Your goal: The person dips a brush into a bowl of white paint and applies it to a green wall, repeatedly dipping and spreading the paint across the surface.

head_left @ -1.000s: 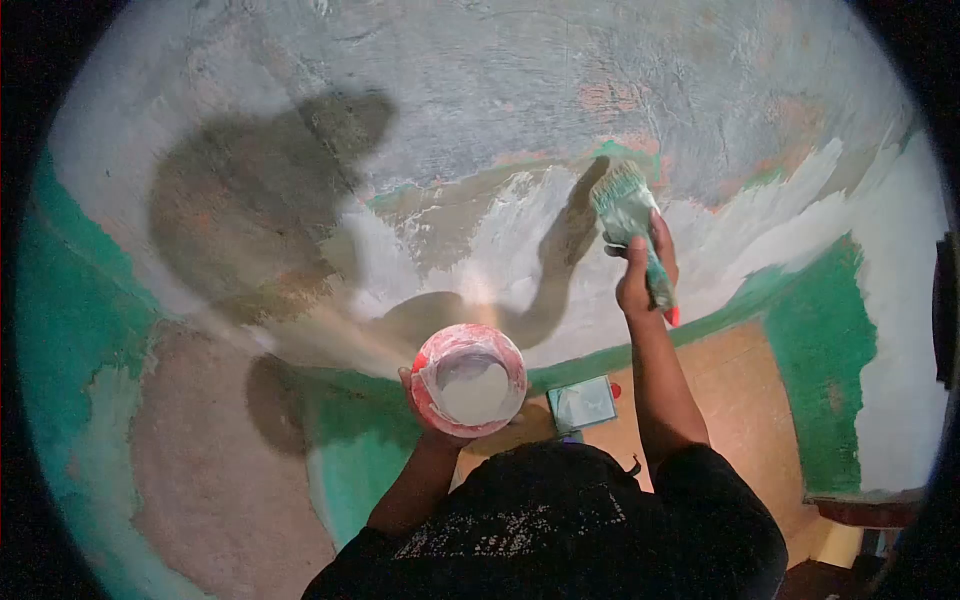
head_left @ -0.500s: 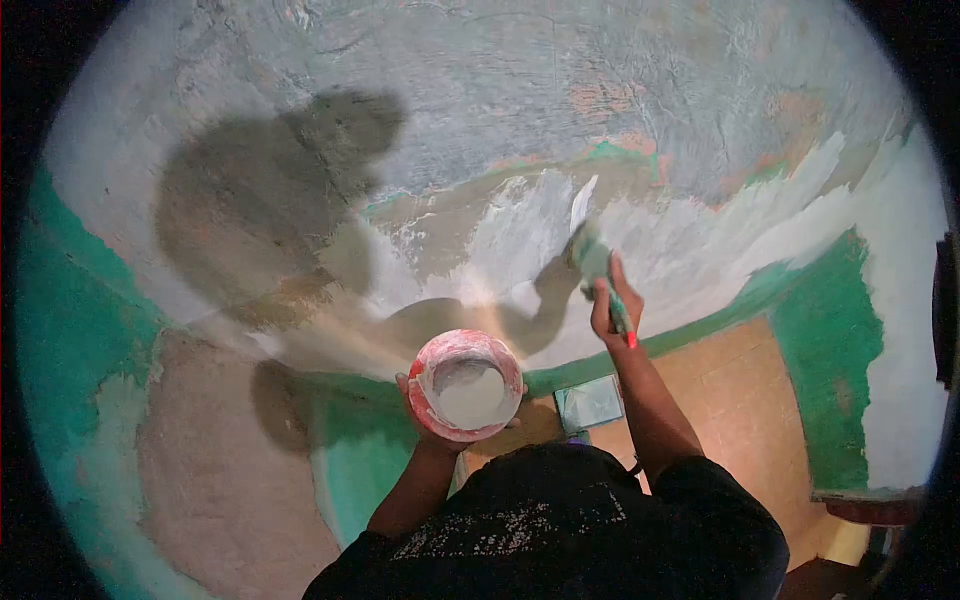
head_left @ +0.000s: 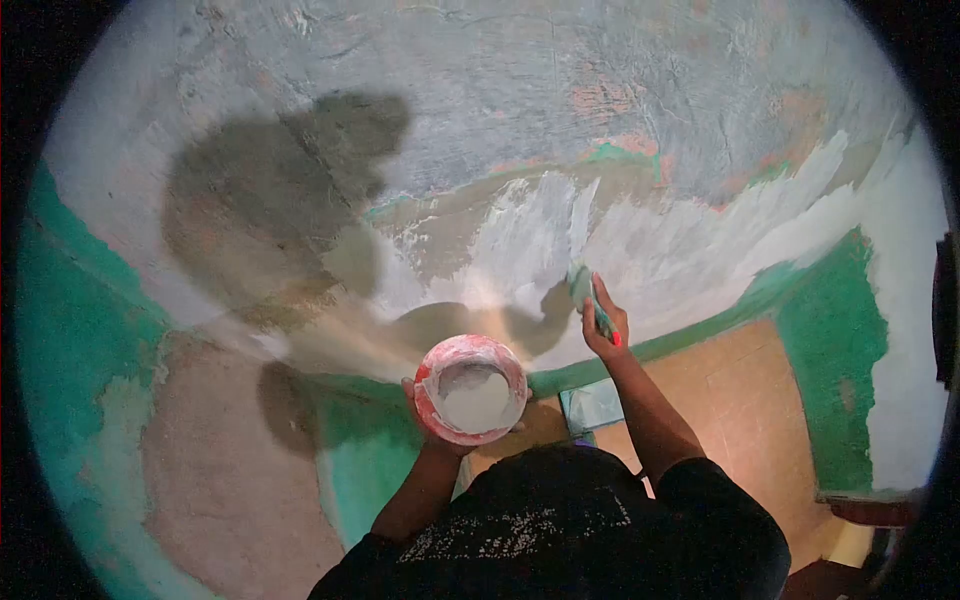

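My left hand [head_left: 447, 442] supports a red bucket [head_left: 424, 412] from below, its thumb and fingertips showing at the sides. White smears cover the bucket's rim and inner wall, and a thick off-white paint [head_left: 476, 402] lies inside. Closed around a paintbrush [head_left: 583, 287] is my right hand [head_left: 606, 325]; the brush has a green handle with a red end, and its pale head points up at the wall. The brush head appears to meet the wall [head_left: 650, 260] at the lower end of a fresh white streak [head_left: 582, 215]. The exact contact is hard to make out.
Grey, rough plaster [head_left: 520, 80] spans the upper wall, with green paint [head_left: 825, 350] along the lower parts. A pale box-like object [head_left: 592, 406] sits below, near the tan floor [head_left: 715, 400]. My shadow [head_left: 270, 210] falls on the wall at left.
My right hand and the paintbrush have moved down the wall and slightly left, and the white streak reaches lower. The bucket has shifted slightly right in view.
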`<action>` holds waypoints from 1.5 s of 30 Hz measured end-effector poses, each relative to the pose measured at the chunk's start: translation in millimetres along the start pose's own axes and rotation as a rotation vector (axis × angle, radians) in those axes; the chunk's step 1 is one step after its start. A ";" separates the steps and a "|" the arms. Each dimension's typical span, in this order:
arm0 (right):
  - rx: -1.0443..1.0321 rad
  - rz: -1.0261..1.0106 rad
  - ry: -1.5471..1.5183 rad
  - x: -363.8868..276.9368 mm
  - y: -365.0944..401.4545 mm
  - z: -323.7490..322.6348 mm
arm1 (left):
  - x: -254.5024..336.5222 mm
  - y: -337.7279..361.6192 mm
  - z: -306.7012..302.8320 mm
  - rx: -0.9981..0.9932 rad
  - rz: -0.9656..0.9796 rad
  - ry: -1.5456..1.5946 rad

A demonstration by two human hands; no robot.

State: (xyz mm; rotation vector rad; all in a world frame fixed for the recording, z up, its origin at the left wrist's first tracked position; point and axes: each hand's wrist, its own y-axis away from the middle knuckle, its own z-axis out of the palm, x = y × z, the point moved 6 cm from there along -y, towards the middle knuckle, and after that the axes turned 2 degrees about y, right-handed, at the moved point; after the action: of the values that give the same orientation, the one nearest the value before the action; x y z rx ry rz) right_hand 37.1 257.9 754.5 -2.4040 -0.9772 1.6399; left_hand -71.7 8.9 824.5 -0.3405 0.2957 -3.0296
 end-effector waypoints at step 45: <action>0.217 -0.269 0.000 -43.0 -27.9 -18.7 | -8.1 8.9 -13.4 0.165 0.074 0.018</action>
State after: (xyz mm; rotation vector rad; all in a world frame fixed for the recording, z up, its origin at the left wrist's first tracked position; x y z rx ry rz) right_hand 30.6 262.3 808.5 -2.0347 -1.0125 1.5607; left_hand -66.3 3.4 808.2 -0.2838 0.0569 -2.9597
